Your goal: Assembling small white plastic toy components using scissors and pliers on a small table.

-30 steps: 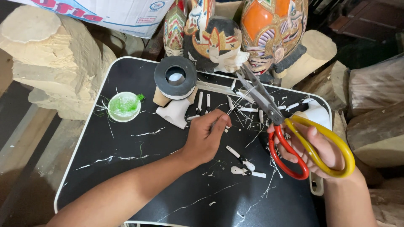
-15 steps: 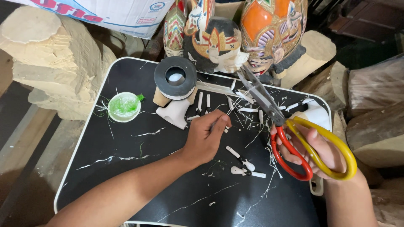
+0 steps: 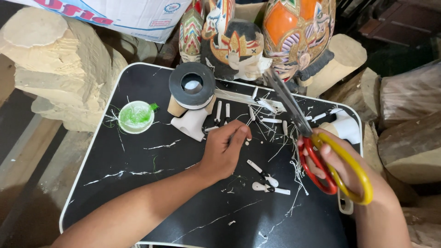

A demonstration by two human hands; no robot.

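Near the left edge of the black counter (image 3: 115, 193): a small white cup (image 3: 136, 116) holding green residue and pale stringy bits. Toward the far edge, a roll of black tape (image 3: 192, 84) sits on a white carved piece (image 3: 190, 124). Left hand (image 3: 223, 151) at counter centre, grip closed, fingertips pinching a thin white sliver (image 3: 248, 133) just above the surface; exact shape too small to tell. Short white pegs with black marks (image 3: 262, 167) lie just right of that hand, amid scattered white shavings. Right hand (image 3: 349, 174) near the right edge, grip closed through the red and yellow loops of scissors (image 3: 317, 147); long grey blades together, pointing to the far edge. Painted masks (image 3: 296, 32) stand beyond the far edge.
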